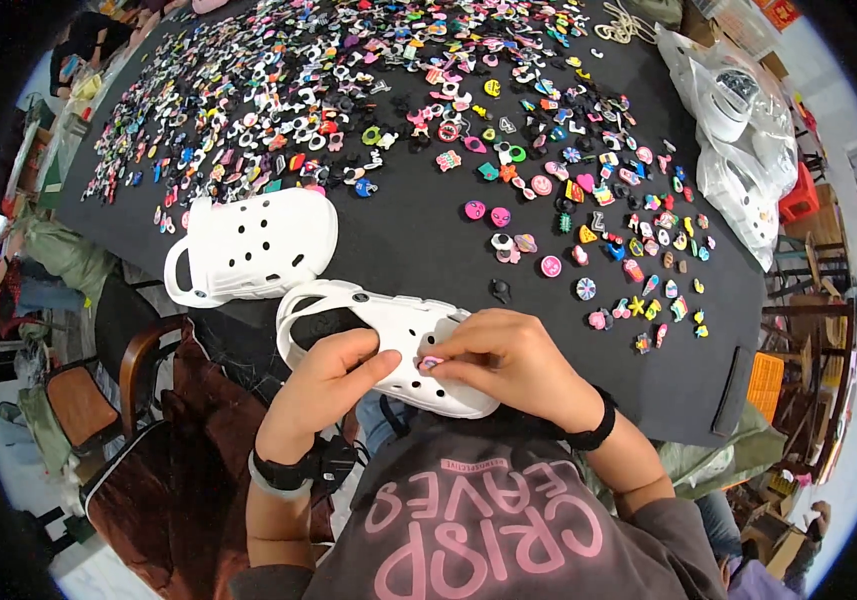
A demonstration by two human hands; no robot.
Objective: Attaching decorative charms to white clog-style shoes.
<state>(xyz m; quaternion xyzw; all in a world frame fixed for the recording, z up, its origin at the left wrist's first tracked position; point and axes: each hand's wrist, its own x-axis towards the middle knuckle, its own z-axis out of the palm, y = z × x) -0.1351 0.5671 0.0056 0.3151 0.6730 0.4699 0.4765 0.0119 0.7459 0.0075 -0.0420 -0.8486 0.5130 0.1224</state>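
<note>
My left hand (323,385) grips the side of a white clog (388,330) with round holes, held just over the near edge of the black table (408,230). My right hand (508,365) rests on the clog's top and pinches a small pink charm (431,362) against one of its holes. A second white clog (253,245) lies on the table to the left, heel strap toward me.
Several small coloured shoe charms (588,190) are spread over the table's far and right parts. Clear bags holding white clogs (738,130) sit at the right edge. A wooden chair (138,370) with brown cloth stands at my left.
</note>
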